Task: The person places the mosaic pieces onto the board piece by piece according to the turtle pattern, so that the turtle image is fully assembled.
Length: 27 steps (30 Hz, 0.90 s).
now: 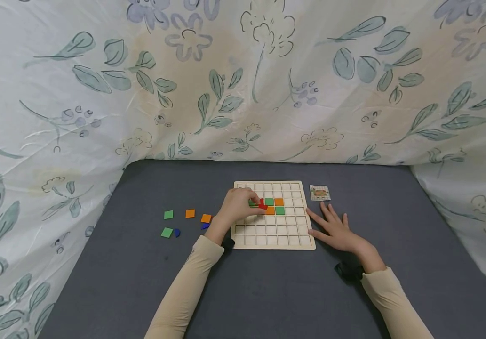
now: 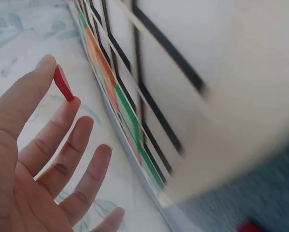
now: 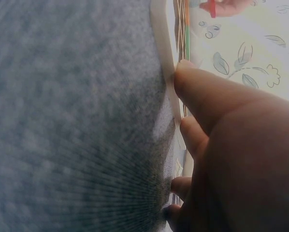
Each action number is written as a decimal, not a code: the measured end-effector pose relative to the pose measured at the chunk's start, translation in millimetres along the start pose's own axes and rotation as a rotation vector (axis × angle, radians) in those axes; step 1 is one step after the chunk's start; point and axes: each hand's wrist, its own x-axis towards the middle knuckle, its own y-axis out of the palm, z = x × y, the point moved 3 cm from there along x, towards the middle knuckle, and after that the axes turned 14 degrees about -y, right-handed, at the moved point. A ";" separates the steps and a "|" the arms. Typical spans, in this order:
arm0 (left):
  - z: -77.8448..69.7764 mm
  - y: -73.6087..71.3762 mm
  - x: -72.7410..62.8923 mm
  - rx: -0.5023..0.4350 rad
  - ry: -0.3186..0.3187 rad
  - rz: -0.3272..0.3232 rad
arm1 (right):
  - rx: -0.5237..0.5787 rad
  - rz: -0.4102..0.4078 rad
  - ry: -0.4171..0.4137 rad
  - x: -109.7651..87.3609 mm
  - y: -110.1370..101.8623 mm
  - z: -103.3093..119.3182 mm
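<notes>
A pale gridded board (image 1: 285, 230) lies on the dark grey cloth. My left hand (image 1: 237, 207) is over its left half, pinching a small red tile (image 2: 63, 83) between thumb and index fingertip; the other fingers spread apart in the left wrist view. Beside the pinched piece, the grid holds an orange tile (image 1: 278, 202), a green tile (image 1: 280, 211) and several others, some partly behind the left fingers. My right hand (image 1: 338, 231) has its fingers spread at the board's right edge, thumb and index fingertips touching the rim in the right wrist view.
Left of the board lie loose pieces: a green tile (image 1: 168, 214), an orange tile (image 1: 189, 213), a blue piece (image 1: 177, 232) and several more. A small picture card (image 1: 320, 192) sits beyond the right fingertips. A floral curtain (image 1: 268, 117) hangs behind the table.
</notes>
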 end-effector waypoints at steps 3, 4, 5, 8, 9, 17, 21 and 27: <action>-8.8 1.1 2.9 -0.011 0.009 0.007 | -0.009 0.002 0.005 -0.1 0.0 -0.3; -11.9 1.3 4.1 -0.015 0.014 0.006 | -0.008 0.003 0.006 -0.1 -0.2 -0.1; -15.2 1.2 5.2 -0.018 0.020 0.005 | -0.008 0.003 0.006 0.1 -0.4 0.2; -24.5 1.4 8.6 -0.016 0.034 0.006 | -0.004 0.005 0.009 0.3 -0.9 0.8; -27.3 1.8 9.8 -0.014 0.034 0.005 | -0.002 0.004 0.009 0.2 -0.9 1.0; -44.1 12.2 23.4 0.051 -0.014 -0.018 | 0.001 -0.006 0.007 -0.9 1.6 0.8; -49.0 18.4 27.7 0.080 -0.042 -0.046 | 0.000 -0.005 0.005 -0.2 2.1 0.5; -52.3 22.4 31.8 0.108 -0.072 -0.084 | 0.000 0.002 0.000 0.8 2.1 0.1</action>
